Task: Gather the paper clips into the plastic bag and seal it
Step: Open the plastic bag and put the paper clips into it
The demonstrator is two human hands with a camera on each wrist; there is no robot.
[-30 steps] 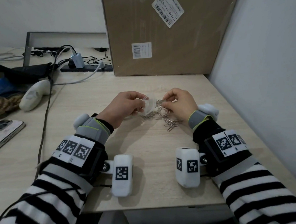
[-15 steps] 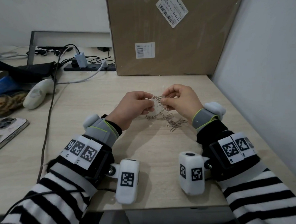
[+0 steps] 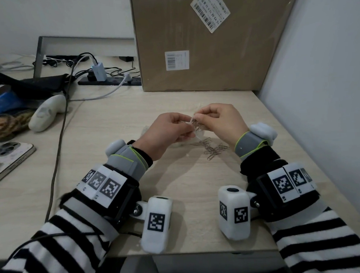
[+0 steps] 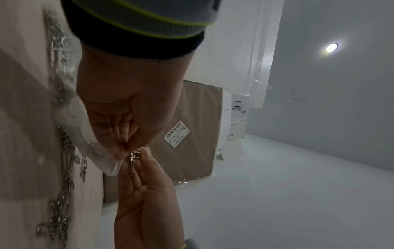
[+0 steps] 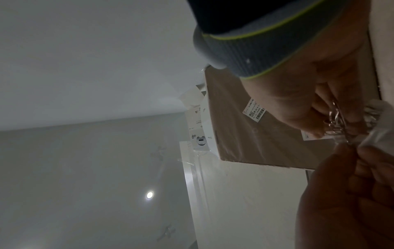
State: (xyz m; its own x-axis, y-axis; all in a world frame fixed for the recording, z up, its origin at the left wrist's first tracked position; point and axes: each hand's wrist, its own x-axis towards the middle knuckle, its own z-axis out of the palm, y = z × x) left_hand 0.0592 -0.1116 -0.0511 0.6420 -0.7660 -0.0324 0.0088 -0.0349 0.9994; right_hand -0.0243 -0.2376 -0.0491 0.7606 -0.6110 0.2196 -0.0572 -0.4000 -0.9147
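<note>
Sleeves (image 3: 55, 247) in black and white stripes fill the near edge at 7 and 5 o'clock, each forearm strapped with marker-tagged camera gear. Beyond them, at the middle of the pale wooden table (image 3: 188, 184), the two hands meet, raised a little above the surface. The left hand (image 3: 166, 135) has its fingers curled and pinches the mouth of the clear plastic bag (image 4: 110, 166), which hangs crumpled below its fingertips. The right hand (image 3: 222, 123), at 3 o'clock of the left, pinches a small bunch of paper clips (image 3: 196, 124) between thumb and fingers, right at the bag's opening. Loose clips (image 3: 213, 148) lie in a tangled heap on the table just under the right wrist. Further out at 9 o'clock lies a phone (image 3: 7, 158) face down, then a white handheld device (image 3: 46, 115) at 10 o'clock. A power strip (image 3: 109, 81) with cables sits at 11 o'clock, and a large cardboard box (image 3: 211, 40) stands at 12 o'clock against the wall.
</note>
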